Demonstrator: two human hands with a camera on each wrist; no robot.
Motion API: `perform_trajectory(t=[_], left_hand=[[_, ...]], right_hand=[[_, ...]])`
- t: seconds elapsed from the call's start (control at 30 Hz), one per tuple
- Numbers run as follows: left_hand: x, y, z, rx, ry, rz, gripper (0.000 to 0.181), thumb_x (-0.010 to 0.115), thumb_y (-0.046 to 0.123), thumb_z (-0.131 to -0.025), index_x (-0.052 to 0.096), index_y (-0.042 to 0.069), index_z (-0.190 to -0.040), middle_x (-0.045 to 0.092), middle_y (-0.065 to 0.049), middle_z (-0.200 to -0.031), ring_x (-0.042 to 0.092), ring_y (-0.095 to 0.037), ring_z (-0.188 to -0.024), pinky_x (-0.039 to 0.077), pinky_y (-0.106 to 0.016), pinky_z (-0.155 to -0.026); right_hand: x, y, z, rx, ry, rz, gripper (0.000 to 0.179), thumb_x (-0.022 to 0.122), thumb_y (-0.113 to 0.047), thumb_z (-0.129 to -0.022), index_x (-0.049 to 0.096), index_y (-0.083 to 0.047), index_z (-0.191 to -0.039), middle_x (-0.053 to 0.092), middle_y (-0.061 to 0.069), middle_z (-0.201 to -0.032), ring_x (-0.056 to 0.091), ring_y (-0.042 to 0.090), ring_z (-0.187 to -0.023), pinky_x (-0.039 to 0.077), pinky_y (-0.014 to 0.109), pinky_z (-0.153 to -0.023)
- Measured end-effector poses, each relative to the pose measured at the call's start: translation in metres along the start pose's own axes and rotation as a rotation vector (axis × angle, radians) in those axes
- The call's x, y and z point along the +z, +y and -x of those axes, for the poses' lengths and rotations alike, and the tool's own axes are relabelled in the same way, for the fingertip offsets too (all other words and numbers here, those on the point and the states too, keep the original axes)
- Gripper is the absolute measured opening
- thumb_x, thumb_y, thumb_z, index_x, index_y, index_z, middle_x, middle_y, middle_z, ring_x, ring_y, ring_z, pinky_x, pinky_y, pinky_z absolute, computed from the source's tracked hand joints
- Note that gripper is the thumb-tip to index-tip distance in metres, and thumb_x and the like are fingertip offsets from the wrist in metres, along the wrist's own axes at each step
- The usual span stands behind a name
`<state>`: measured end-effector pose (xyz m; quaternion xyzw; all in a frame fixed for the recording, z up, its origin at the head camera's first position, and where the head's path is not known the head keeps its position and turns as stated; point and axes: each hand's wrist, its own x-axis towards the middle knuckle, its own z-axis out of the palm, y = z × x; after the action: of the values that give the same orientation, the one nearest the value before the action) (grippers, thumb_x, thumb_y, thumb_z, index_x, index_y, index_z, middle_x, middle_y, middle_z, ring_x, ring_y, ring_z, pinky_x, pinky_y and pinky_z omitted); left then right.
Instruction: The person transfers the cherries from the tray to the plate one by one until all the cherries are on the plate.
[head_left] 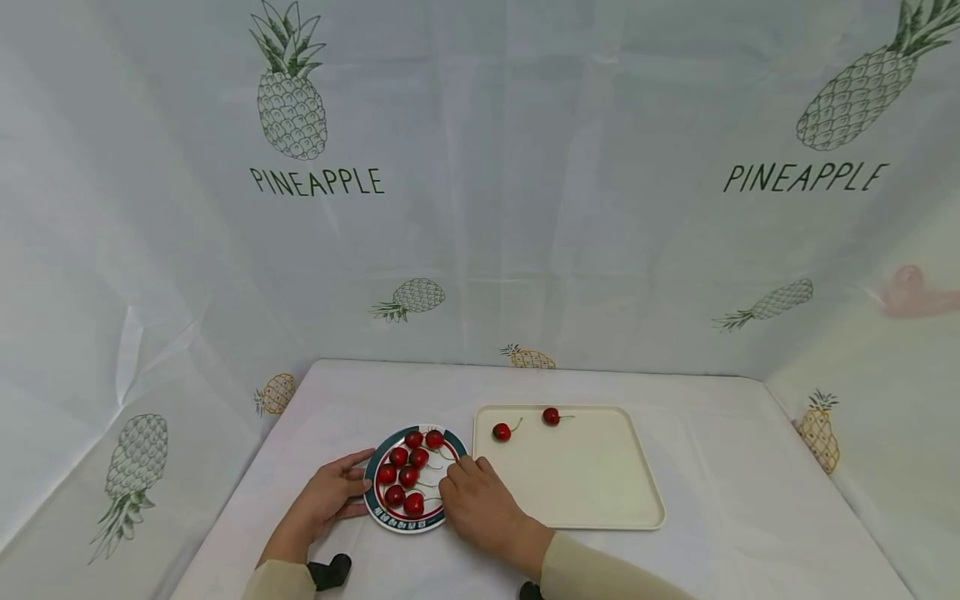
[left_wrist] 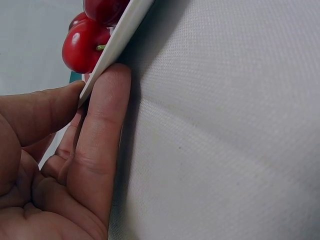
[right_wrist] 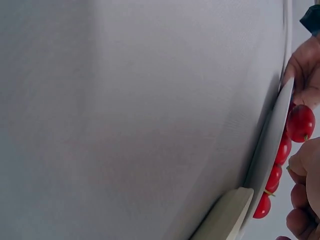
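Observation:
A round plate (head_left: 381, 515) with a dark green patterned rim carries several red cherries (head_left: 408, 476) with stems. My left hand (head_left: 324, 498) grips its left edge; in the left wrist view the thumb (left_wrist: 55, 106) lies over the rim and fingers go underneath. Over the plate's right edge is my right hand (head_left: 483, 510), its fingers curled together. A stem tip shows at those fingertips in the right wrist view, close to the nearest cherry (right_wrist: 301, 123); the pinched stem is mostly hidden by the hand.
Right of the plate lies a cream rectangular tray (head_left: 577, 483), with two cherries near its far edge, one at left (head_left: 502, 432) and one farther right (head_left: 551, 416). A white cloth covers the table (head_left: 720, 500). Behind hangs a pineapple-print curtain (head_left: 525, 208).

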<state>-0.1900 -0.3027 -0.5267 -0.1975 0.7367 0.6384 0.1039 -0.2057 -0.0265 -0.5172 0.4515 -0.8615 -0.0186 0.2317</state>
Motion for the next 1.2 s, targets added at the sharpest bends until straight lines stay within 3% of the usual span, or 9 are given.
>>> perform_trajectory(t=[0.5,0.9,1.2], left_hand=[[-0.0008,-0.0001,-0.0002,-0.002,-0.006,0.003,0.053,0.059,-0.001,-0.092,0.049,0.012,-0.143,0.062,-0.017,-0.116,0.071,-0.023,-0.086,0.061,-0.043,-0.073],[0.0012,-0.0016,-0.0012,0.0,0.015,0.0,0.053,0.058,-0.002,-0.092,0.05,0.014,-0.142,0.063,-0.015,-0.114,0.071,-0.023,-0.085,0.062,-0.042,-0.072],[-0.0008,-0.0015,-0.0007,-0.005,-0.003,0.004,0.053,0.059,0.0,-0.093,0.049,0.013,-0.143,0.062,-0.016,-0.116,0.071,-0.023,-0.087,0.061,-0.043,-0.073]], right_hand=[[0.0073,-0.0051,-0.0043,-0.014,-0.089,0.021,0.016,0.056,-0.028,-0.096,0.063,-0.014,-0.098,0.058,-0.001,-0.09,0.048,0.018,-0.088,0.042,0.031,-0.075],[0.0091,-0.0051,-0.0064,0.005,-0.127,0.017,0.02,0.062,-0.031,-0.094,0.065,-0.014,-0.103,0.061,0.0,-0.095,0.049,0.017,-0.091,0.044,0.031,-0.08],[0.011,-0.0049,-0.0072,0.0,-0.118,0.03,0.019,0.065,-0.03,-0.091,0.066,-0.015,-0.102,0.06,-0.001,-0.092,0.049,0.018,-0.09,0.044,0.031,-0.079]])
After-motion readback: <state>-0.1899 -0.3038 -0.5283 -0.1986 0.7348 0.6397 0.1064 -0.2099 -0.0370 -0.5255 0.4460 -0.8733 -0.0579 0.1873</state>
